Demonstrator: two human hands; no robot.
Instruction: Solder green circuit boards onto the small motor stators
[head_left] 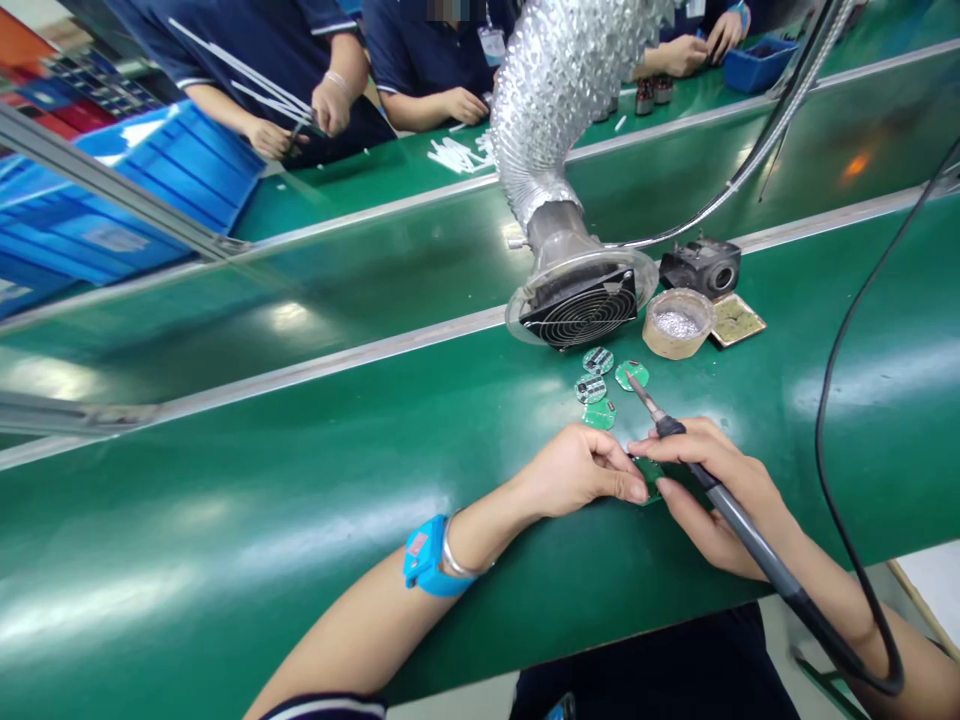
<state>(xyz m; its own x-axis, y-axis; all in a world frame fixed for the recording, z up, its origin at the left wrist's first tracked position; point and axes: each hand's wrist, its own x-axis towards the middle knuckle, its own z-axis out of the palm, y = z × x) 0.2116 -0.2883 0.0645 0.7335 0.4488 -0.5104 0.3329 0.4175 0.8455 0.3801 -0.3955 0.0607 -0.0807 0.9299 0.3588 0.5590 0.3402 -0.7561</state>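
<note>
Nothing legible: wristband label (418, 546), co-worker's badge (492, 43) too small to read.

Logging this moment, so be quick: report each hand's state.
Left hand: closed, pinching the green circuit board between thumb and fingers.
Right hand: closed, holding the soldering iron, with thumb and fingertips close to the same board.

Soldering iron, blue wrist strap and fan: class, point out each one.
Soldering iron (750, 537), head view: on its dark handle.
Blue wrist strap (430, 562), head view: on its outer face.
Fan (590, 314), head view: on its wire grille.
</note>
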